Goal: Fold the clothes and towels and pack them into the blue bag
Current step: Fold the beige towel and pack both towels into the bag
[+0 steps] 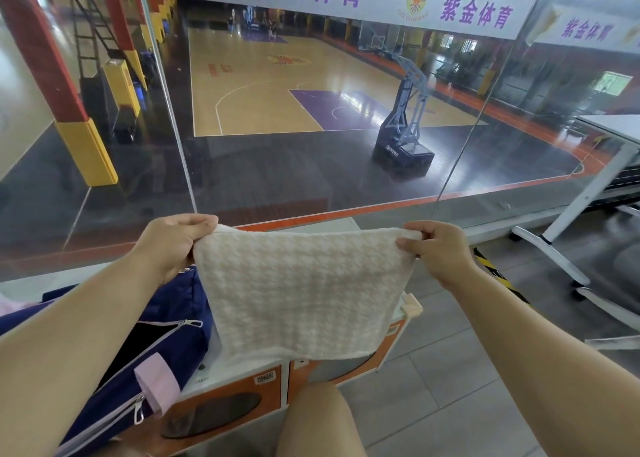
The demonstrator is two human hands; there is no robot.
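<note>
A cream towel (301, 294) with a woven check pattern hangs flat in the air in front of me. My left hand (173, 245) pinches its upper left corner and my right hand (440, 252) pinches its upper right corner, so the top edge is stretched between them. The towel's lower edge hangs just above the cabinet top. The blue bag (162, 318) lies at the lower left on the cabinet, its zipper open and a pink strap across it. My left forearm hides part of the bag.
A white and orange locker cabinet (242, 391) stands under the bag and towel. A glass wall (311, 127) right behind it overlooks a basketball court. A white wheeled table frame (568, 221) stands at the right on grey floor tiles. My knee (318, 422) shows below.
</note>
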